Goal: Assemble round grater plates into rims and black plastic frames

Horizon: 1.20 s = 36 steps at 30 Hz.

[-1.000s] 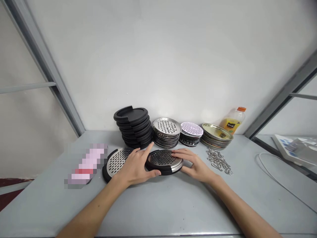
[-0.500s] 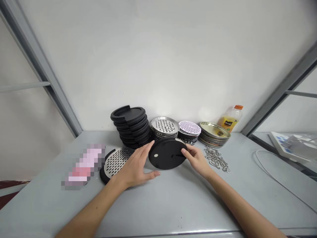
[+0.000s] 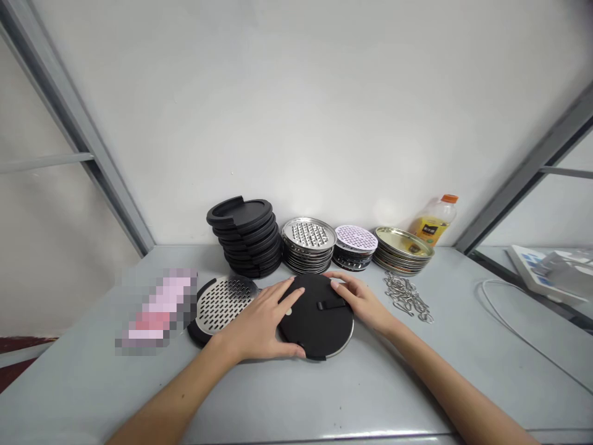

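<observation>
A round black disc with a thin metal rim showing at its lower right lies on the grey table, a small black tab on its face. My left hand grips its left edge, thumb at the bottom and fingers over the top. My right hand holds the upper right edge. Left of them, partly behind my left hand, is a slotted metal plate in a black holder. Behind stand stacks of black holders, metal grater plates and a pink-topped stack.
A stack of gold-coloured lids and a bottle with an orange cap stand by the wall. Metal hooks lie in front of them. A blurred pink item is at left, a white cable at right.
The black disc has come down from a tilted, raised position to lie nearly flat, closer to me, and turned. My left hand has moved onto its edge.
</observation>
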Available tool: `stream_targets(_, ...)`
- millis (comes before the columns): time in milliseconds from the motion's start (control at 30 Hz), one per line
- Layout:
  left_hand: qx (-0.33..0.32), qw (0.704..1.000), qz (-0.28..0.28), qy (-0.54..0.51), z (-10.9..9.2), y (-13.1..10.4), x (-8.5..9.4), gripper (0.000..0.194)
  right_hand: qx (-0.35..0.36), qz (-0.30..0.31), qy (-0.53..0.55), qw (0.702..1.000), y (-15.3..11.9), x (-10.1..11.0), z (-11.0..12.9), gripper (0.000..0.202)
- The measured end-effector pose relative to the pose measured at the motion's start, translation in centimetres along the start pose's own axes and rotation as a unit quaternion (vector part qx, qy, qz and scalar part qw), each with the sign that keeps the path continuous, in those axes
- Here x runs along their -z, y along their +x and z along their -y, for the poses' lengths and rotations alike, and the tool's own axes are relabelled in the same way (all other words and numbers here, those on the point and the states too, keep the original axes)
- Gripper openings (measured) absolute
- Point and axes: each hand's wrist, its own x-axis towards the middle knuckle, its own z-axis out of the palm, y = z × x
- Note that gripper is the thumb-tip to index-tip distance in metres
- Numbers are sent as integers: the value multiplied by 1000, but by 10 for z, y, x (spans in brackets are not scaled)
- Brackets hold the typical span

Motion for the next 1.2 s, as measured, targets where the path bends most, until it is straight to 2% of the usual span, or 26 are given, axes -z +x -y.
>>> stream_targets(100, 6, 1000, 6, 7, 1, -1, -3, 94, 43, -11, -78, 996, 1, 3, 1, 47)
stream_targets(267, 16, 1000, 16, 20, 4, 0, -7, 92, 98, 25, -182, 978, 3, 5, -3, 46)
stream_targets(400, 28, 999, -3, 28, 3, 1, -9, 87, 95, -18, -268, 959, 3, 3, -12, 47)
stream_targets(467, 27, 999, -29, 18, 1, 2, -7, 87, 100, -33, -296, 949, 1, 4, -14, 51)
stream_targets(567, 60, 994, -83, -35, 3, 3, 1, 91, 136, 4, -319, 938, -5, 9, -8, 62)
stream_targets(600, 84, 989, -109, -63, 5, 3, 5, 87, 147, 24, -322, 935, -7, 11, -5, 66)
stream_targets(700, 135, 959, -200, -152, 14, 4, 15, 58, 160, 77, -327, 928, -10, 15, 3, 78)
stream_targets(767, 138, 939, -251, -191, 19, 4, 18, 50, 151, 100, -332, 926, -11, 16, 5, 84)
stream_targets(833, 132, 930, -275, -206, 22, 5, 19, 47, 140, 114, -338, 924, -11, 15, 4, 88)
stream_targets(933, 123, 941, -254, -188, 20, 6, 17, 46, 139, 118, -338, 924, -9, 14, 1, 86)
stream_targets(1100, 48, 987, -137, -63, 7, 5, 11, 37, 169, 113, -331, 922, -8, 11, -5, 73)
stream_targets(1200, 6, 997, -75, -13, 2, 3, 6, 46, 177, 102, -337, 919, -6, 8, -9, 76)
